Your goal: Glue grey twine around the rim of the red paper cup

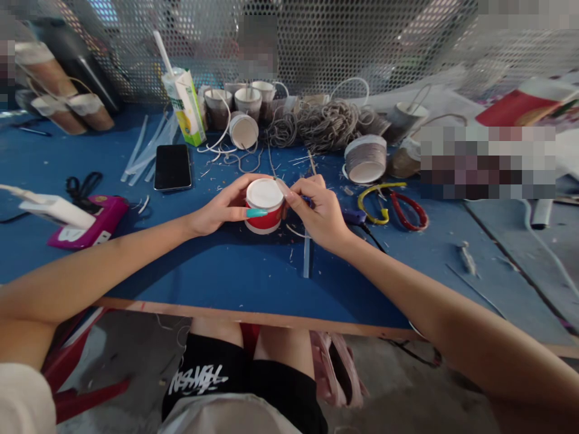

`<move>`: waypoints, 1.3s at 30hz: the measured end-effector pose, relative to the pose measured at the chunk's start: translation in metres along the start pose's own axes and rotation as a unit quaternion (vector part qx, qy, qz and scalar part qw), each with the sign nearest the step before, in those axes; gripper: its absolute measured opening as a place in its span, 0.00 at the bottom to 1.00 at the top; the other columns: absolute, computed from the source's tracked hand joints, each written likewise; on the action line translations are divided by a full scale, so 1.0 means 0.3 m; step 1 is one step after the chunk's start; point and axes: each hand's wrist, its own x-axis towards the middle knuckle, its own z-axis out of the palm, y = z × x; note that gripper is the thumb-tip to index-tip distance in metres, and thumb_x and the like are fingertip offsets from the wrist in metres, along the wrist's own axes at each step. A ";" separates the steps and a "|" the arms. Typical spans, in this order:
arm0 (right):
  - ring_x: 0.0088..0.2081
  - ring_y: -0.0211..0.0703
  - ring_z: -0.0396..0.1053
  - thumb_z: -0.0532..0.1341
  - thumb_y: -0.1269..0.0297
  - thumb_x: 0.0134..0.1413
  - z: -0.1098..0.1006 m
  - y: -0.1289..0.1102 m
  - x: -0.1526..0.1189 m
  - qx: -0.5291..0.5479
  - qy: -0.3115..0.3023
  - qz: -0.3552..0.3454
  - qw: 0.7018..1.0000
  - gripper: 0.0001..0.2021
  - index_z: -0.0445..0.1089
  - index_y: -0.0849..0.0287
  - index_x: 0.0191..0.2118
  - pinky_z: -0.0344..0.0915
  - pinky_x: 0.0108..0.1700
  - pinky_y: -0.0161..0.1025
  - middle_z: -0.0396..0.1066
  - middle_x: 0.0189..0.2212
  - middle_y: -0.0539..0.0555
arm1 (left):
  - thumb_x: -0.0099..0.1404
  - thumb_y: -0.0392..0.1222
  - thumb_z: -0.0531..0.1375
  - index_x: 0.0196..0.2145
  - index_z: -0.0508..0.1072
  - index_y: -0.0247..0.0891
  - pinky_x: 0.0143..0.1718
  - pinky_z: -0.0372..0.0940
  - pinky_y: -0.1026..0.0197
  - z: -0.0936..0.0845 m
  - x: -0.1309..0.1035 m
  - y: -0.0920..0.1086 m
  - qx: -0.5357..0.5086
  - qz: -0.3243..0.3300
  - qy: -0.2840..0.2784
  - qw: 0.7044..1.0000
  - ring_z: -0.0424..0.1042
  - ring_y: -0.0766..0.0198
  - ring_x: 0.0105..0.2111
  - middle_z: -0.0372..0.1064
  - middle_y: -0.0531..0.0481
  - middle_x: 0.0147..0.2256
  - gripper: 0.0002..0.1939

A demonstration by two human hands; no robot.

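A small red cup with a white top and pale rim (pixel 265 222) stands at the middle of the blue table. My left hand (pixel 224 208) is wrapped round its left side, the thumb with a long teal nail lying across the front. At the cup's upper right edge is my right hand (pixel 314 208), its thumb and forefinger pinched together on something too small to make out. A thin white cord (pixel 296 231) curves out from beside the cup. Under my right hand lies a clear glue stick (pixel 307 259), and a purple-blue tool (pixel 354 217) is just right of the hand.
Yellow-handled (pixel 379 211) and red-handled pliers (pixel 409 212) lie to the right. Behind are grey cord bundles (pixel 328 123), a grey-wrapped cup (pixel 366 158) and a drink carton (pixel 187 111). A phone (pixel 172 167) and a magenta power strip (pixel 97 223) are at left. The table's front edge (pixel 226 314) is near my lap.
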 end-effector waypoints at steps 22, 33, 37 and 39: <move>0.35 0.44 0.61 0.54 0.45 0.67 0.001 0.000 0.001 -0.003 -0.003 0.005 1.000 0.24 0.65 0.55 0.25 0.59 0.46 0.46 0.66 0.23 0.51 | 0.55 0.57 0.68 0.57 0.71 0.46 0.58 0.63 0.46 0.006 -0.001 0.007 -0.016 -0.001 -0.004 1.000 0.68 0.47 0.57 0.70 0.45 0.56 0.34; 0.34 0.44 0.59 0.54 0.44 0.67 0.002 0.006 0.000 0.001 0.008 0.004 1.000 0.24 0.63 0.55 0.25 0.58 0.44 0.46 0.64 0.23 0.51 | 0.49 0.51 0.75 0.63 0.59 0.45 0.67 0.56 0.41 0.016 0.001 0.014 0.099 -0.006 -0.035 0.994 0.58 0.43 0.66 0.58 0.39 0.65 0.48; 0.35 0.45 0.59 0.54 0.43 0.66 0.001 0.002 0.001 0.000 0.007 0.014 1.000 0.24 0.63 0.55 0.25 0.59 0.44 0.46 0.63 0.23 0.51 | 0.51 0.50 0.74 0.62 0.60 0.43 0.65 0.59 0.40 0.021 0.006 0.014 0.134 -0.005 -0.015 0.991 0.64 0.45 0.63 0.61 0.39 0.62 0.45; 0.35 0.45 0.59 0.54 0.41 0.65 0.001 0.000 0.001 -0.002 0.008 0.022 1.000 0.25 0.63 0.55 0.25 0.59 0.44 0.46 0.62 0.22 0.51 | 0.51 0.49 0.74 0.60 0.61 0.42 0.64 0.60 0.40 0.020 0.006 0.015 0.140 -0.006 -0.006 0.990 0.65 0.45 0.61 0.63 0.39 0.60 0.43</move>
